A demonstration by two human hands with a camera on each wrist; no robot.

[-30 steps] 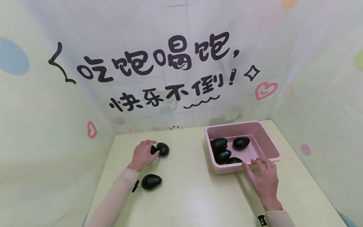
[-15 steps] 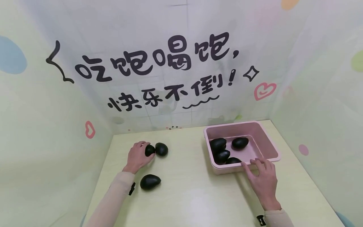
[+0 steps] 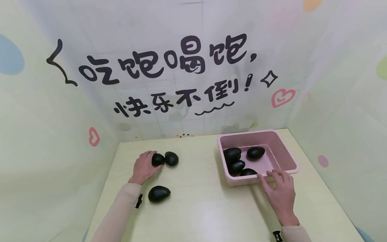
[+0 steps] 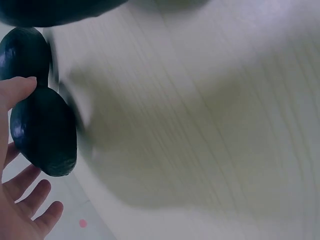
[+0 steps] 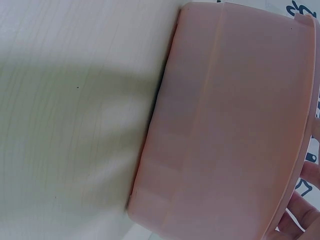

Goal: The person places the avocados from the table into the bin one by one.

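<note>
As the left hand [image 3: 144, 167] grasps an avocado [image 3: 158, 159] (a second avocado [image 3: 171, 158] just beside), the right hand [image 3: 281, 195] grips a tub's rim [image 3: 242, 177] before a wall [image 3: 178, 20] reading “吃饱喝饱,快乐不倒!”

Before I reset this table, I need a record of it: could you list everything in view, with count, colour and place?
Box: one, pink, far right of the table
Avocados in the box: at least four, near-black, mostly along its left side
Loose avocados: three, near-black, on the table's left; two side by side, one nearer the camera
Table: one, pale wood-look, beneath everything
Lettering: two lines, black, back wall
Hearts: at least two, pink, on the walls
Dots: several, blue, orange, green, mauve, on the walls
Sleeves: two, beige, lower edge
Black wrist pieces: two, by the cuffs
Left hand: one, bare, around the pair's left avocado
Right hand: one, bare, at the box's near rim
</note>
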